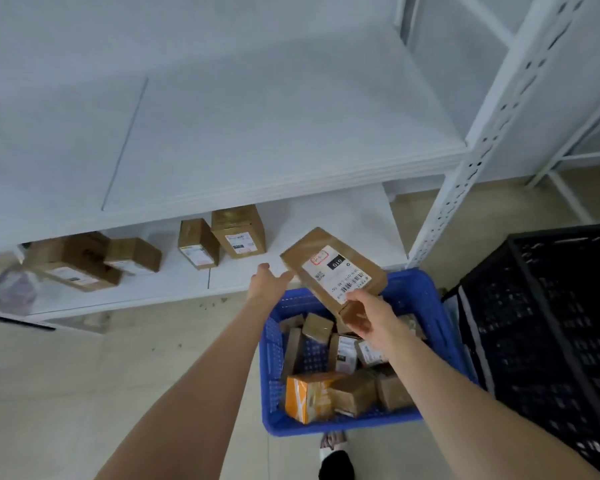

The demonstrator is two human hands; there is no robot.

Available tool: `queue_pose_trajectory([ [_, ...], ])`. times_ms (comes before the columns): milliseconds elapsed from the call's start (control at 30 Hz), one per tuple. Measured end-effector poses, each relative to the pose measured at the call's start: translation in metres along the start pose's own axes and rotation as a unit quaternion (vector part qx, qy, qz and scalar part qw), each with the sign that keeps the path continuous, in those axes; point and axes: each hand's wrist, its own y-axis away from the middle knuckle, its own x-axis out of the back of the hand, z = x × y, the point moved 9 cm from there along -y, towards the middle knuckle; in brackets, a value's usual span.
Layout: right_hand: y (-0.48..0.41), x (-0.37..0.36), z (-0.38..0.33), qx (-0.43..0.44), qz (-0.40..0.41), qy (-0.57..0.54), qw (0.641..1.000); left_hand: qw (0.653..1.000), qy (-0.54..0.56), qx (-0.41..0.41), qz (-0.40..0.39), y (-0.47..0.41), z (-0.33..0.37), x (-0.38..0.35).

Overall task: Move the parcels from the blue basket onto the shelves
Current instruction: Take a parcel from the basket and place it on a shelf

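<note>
Grips a brown parcel (pixel 333 268) by its 5 o'clock end in the right hand (pixel 364 313), tilted above the blue basket (pixel 416 285). Holds the straight-fingered left hand (pixel 269 280) at its 9 o'clock corner. Shows boxes (pixel 238 232) on the lower shelf (pixel 326 216) at 10 o'clock.

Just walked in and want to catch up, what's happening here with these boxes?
A person is moving parcels from a blue basket onto white shelves. The right grip holds a labelled cardboard parcel above the basket, and the left grip touches its far corner. Several cardboard boxes already stand on the lower shelf; many more remain in the basket.
</note>
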Motion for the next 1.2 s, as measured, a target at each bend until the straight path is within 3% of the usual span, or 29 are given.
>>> queue_pose_trajectory([
  [200, 0.075, 0.002, -0.025, 0.045, -0.045, -0.033, 0.997, 0.995, 0.068, -0.052, 0.054, 0.077, 0.038, 0.039],
  [333, 0.127, 0.009, -0.058, 0.124, -0.035, 0.044, 0.991, 0.991, 0.075, -0.054, 0.097, 0.125, 0.051, 0.072],
  [467, 0.167, 0.012, -0.084, 0.182, -0.033, 0.104, 0.977, 0.988, 0.112, -0.063, 0.083, 0.159, 0.051, 0.085],
  [600, 0.187, 0.011, -0.090, 0.181, -0.056, 0.114, 0.975, 0.982, 0.169, -0.064, 0.055, 0.189, 0.040, 0.089],
  [767, 0.201, 0.001, -0.082, 0.175, -0.079, -0.001, 0.981, 0.966, 0.242, -0.072, 0.052, 0.205, 0.036, 0.096],
  [933, 0.212, -0.046, -0.020, 0.088, -0.178, 0.167, 0.966, 0.946, 0.314, -0.063, 0.057, 0.216, 0.038, 0.091],
  [1033, 0.219, -0.068, 0.000, 0.059, -0.214, 0.124, 0.967, 0.935, 0.347, -0.057, 0.040, 0.218, 0.032, 0.089],
  [1133, 0.218, -0.078, 0.000, 0.063, -0.215, 0.047, 0.974, 0.948, 0.315, -0.048, 0.020, 0.217, 0.024, 0.099],
  [1200, 0.216, -0.083, -0.002, 0.084, -0.214, 0.037, 0.972, 0.970, 0.232, -0.056, 0.035, 0.213, 0.021, 0.116],
])
